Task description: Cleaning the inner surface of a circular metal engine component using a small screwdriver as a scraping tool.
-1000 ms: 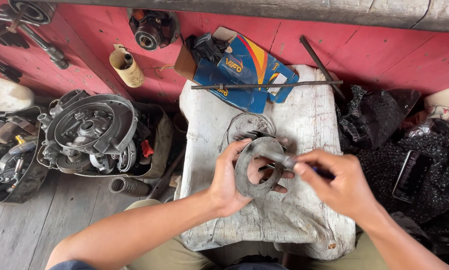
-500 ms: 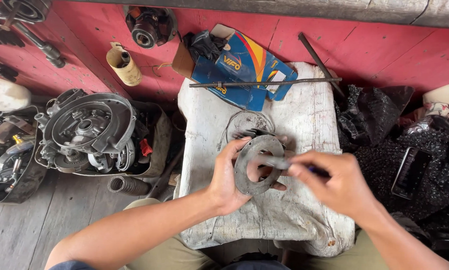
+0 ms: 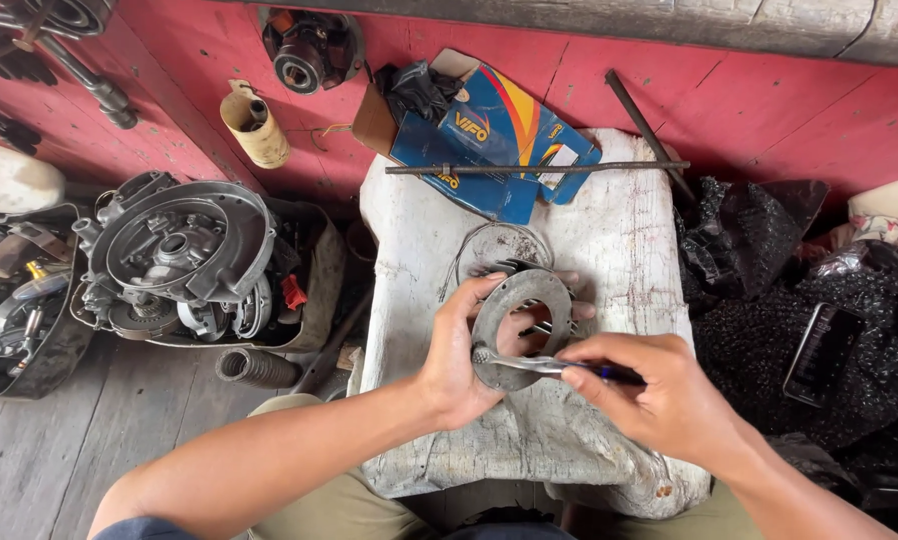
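My left hand (image 3: 459,362) holds a grey metal ring-shaped plate (image 3: 521,325) tilted up over a white block (image 3: 619,240). My right hand (image 3: 659,395) grips a slim metal tool (image 3: 529,365) with a dark handle, and its tip rests on the plate's lower left rim. Behind the plate, a finned round metal part (image 3: 499,262) with a thin wire loop lies on the block, partly hidden by the plate.
A blue cardboard box (image 3: 489,140) and a long metal rod (image 3: 539,168) lie at the block's far end. An engine casing (image 3: 184,250) sits in a tray at left. Black cloth and a phone (image 3: 821,352) lie at right. A red wall runs behind.
The plate has tipped more upright in my left hand. My right hand has shifted slightly lower, bringing the tool's tip to the plate's lower left rim.
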